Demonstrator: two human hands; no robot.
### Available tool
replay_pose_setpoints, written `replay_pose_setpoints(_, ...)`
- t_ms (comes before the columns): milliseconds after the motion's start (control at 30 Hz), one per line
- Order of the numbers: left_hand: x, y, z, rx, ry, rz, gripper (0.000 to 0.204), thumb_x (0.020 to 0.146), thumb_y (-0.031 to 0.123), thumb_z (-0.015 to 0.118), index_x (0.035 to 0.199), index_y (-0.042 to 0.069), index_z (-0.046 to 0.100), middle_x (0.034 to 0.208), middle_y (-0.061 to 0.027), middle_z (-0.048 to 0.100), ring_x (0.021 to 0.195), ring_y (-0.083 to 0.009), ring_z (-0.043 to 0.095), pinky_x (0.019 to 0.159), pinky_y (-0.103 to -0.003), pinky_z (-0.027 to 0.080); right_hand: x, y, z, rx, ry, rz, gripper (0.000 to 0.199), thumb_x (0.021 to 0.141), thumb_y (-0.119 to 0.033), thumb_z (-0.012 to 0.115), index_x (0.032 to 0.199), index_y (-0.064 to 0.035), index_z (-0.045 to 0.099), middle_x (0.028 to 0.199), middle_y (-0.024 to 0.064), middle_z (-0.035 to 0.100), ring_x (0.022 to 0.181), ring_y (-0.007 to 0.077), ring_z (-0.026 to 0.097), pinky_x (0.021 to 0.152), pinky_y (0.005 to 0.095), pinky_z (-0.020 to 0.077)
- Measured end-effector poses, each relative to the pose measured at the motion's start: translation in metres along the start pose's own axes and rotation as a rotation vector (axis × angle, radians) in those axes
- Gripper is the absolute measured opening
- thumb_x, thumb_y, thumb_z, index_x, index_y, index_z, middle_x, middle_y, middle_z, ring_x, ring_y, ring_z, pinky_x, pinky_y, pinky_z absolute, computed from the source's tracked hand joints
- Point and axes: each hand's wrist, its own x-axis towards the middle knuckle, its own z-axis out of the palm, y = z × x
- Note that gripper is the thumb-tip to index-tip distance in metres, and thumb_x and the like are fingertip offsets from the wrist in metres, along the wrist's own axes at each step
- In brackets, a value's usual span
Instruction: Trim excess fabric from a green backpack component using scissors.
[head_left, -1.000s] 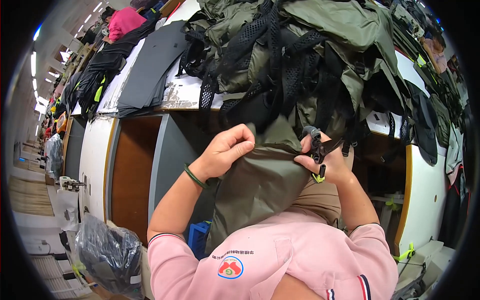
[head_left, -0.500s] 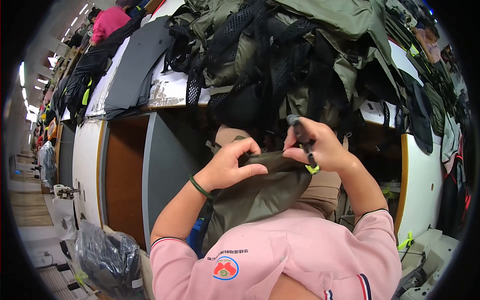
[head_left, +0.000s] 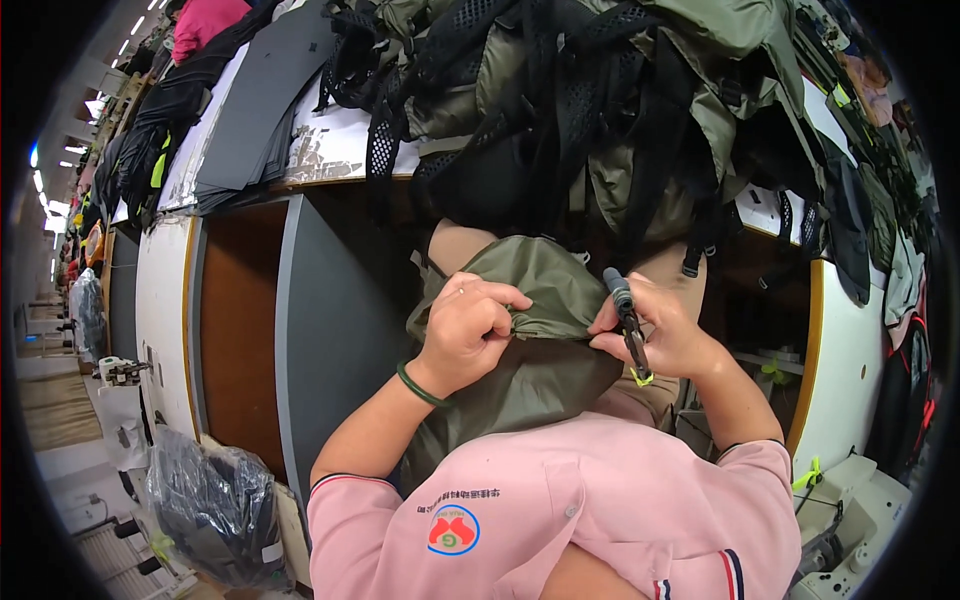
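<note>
Hidden: the snips' [head_left: 630, 335] blades sit behind the right hand's fingers [head_left: 612, 338], so the tip cannot be made out; the lower part of the fabric [head_left: 535, 340] disappears behind the pink shirt [head_left: 600, 500].
Left hand [head_left: 470, 335]: forearm rises from the lower edge, wrist with a green band [head_left: 420, 385], fingers curled tight, pinching a gathered fold of the fabric.
Right hand [head_left: 660, 330]: raised opposite the left, fingers closed around the snips and pressed to the same fold.
Fabric: olive green, bunched in the lap between both hands, below the tabletop [head_left: 330, 150] edge.
Tabletop: piled with olive and black bags [head_left: 600, 110], straps hanging over its edge.
</note>
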Motion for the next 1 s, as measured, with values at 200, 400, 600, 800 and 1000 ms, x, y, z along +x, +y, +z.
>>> replay_pose_setpoints(200,-0.001,0.005,0.002,-0.186,-0.095,-0.237,0.030,0.062,-0.011,0.066,0.071,0.009,0.045,0.089,-0.0098,0.066,0.071,-0.0169,0.055,0.064,-0.027,0.042,0.002,-0.007,-0.033,-0.647,0.071,-0.134,0.040,0.049,-0.017,0.080,0.077,-0.0067,0.053,0.072,0.0072,0.050,0.067,0.0285,0.050,0.061,0.0375,0.0366)
replay_pose_setpoints(400,0.008,0.004,0.002,-0.460,-0.236,-0.672,0.030,0.072,0.001,0.077,0.079,0.009,0.049,0.081,-0.0014,0.059,0.070,-0.0054,0.045,0.064,-0.021,0.039,0.008,-0.008,-0.041,-0.825,0.067,-0.146,0.037,0.052,-0.015,0.077,0.074,-0.0066,0.048,0.071,0.0068,0.048,0.068,0.0257,0.049,0.062,0.0361,0.0352)
replay_pose_setpoints(600,0.012,0.006,0.004,-0.552,-0.326,-0.792,0.031,0.072,0.003,0.079,0.081,0.009,0.050,0.079,0.0035,0.055,0.067,-0.0036,0.039,0.061,-0.019,0.036,0.015,-0.012,-0.042,-0.850,-0.010,-0.132,0.029,0.059,-0.016,0.075,0.076,-0.0075,0.052,0.072,0.0051,0.052,0.071,0.0230,0.052,0.065,0.0341,0.0371)
replay_pose_setpoints(800,0.009,0.005,0.008,-0.543,-0.347,-0.772,0.031,0.072,0.004,0.076,0.081,0.009,0.047,0.072,0.0060,0.044,0.062,-0.0038,0.034,0.054,-0.022,0.033,0.018,-0.012,-0.039,-0.816,-0.072,-0.109,0.026,0.061,-0.015,0.074,0.075,-0.0072,0.053,0.069,0.0049,0.053,0.071,0.0222,0.053,0.065,0.0343,0.0373)
replay_pose_setpoints(1000,0.007,0.006,0.005,-0.514,-0.373,-0.781,0.032,0.073,0.006,0.080,0.081,0.009,0.049,0.075,0.0065,0.051,0.065,-0.0022,0.038,0.057,-0.019,0.033,0.017,-0.004,-0.037,-0.798,-0.070,-0.145,0.024,0.062,-0.015,0.075,0.071,-0.0080,0.053,0.064,0.0045,0.054,0.066,0.0226,0.055,0.065,0.0345,0.0387)
